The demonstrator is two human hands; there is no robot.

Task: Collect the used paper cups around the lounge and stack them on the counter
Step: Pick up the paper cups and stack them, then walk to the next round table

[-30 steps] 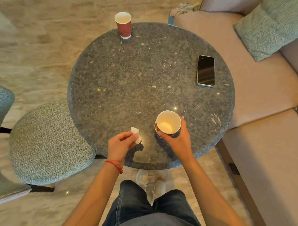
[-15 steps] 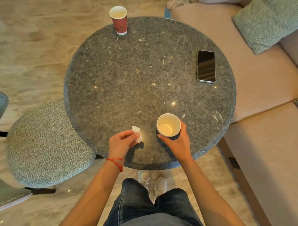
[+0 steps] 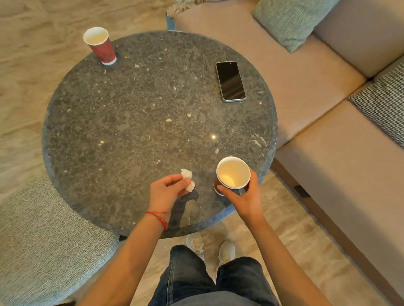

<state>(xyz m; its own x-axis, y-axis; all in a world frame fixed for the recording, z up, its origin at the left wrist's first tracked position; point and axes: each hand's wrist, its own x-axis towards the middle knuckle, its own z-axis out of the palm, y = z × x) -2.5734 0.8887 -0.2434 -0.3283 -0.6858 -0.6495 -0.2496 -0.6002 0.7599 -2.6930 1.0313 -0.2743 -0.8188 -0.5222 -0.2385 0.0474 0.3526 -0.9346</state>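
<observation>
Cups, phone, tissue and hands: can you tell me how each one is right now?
Near cup: upright, gripped by the right hand, looks empty.
Far cup: standing upright at the table's far edge, untouched.
Tissue: crumpled, pinched in the left hand's fingers.
Phone: lying flat on the table, screen dark.

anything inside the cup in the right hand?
The paper cup held by the right hand looks empty: pale inner wall and bottom, no visible liquid or trash. Its underside is hidden.
</observation>
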